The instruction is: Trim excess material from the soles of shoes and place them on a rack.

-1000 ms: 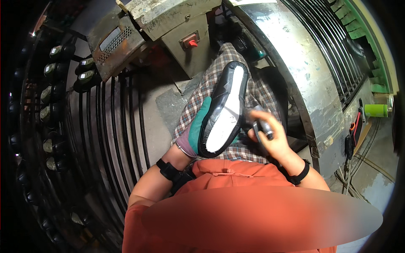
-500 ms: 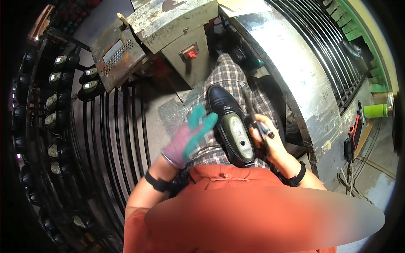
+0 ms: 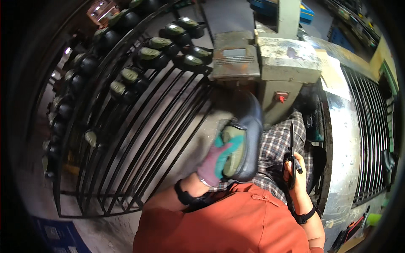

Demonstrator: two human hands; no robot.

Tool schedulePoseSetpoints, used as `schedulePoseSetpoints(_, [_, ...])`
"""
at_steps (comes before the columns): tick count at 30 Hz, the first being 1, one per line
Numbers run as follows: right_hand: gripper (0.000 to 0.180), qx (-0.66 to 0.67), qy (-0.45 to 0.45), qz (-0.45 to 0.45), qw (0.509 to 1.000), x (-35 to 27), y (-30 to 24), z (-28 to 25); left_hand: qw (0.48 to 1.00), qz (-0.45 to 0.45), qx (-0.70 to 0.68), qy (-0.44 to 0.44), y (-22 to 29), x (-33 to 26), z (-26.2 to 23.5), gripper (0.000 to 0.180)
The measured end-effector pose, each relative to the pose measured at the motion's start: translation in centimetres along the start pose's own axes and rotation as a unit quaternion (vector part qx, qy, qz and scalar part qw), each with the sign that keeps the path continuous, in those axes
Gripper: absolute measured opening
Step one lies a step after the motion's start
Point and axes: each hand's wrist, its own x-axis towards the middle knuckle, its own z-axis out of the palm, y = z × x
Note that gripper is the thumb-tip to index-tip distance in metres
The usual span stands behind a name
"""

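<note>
Black shoe (image 3: 252, 145), white labels (image 3: 194, 59) beyond

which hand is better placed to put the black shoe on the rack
Left, most likely: the gloved purple-and-green left hand grips the black shoe at its olive-green insert, nearer the black metal rack. The bare right hand sits farther away, holding a slim dark tool.

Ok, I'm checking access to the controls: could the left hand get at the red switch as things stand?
Probably not: the left hand holds the dark shoe, which lies between it and the red switch in this view.
</note>
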Motion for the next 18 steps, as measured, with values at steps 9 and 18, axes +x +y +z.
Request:
schedulePoseSetpoints(9, [0.042, -0.088, -0.04, 0.004, 0.995, 0.3, -0.6, 2.2, 0.834, 0.505, 0.065, 0.211, 17.2, -7.1, -9.3, 0.049])
schedulePoseSetpoints(18, [0.037, -0.101, -0.037, 0.038, 0.993, -0.4, -0.8, 3.4, 0.721, 0.502, 0.011, 0.477, 32.9, -12.8, -28.3, 0.041])
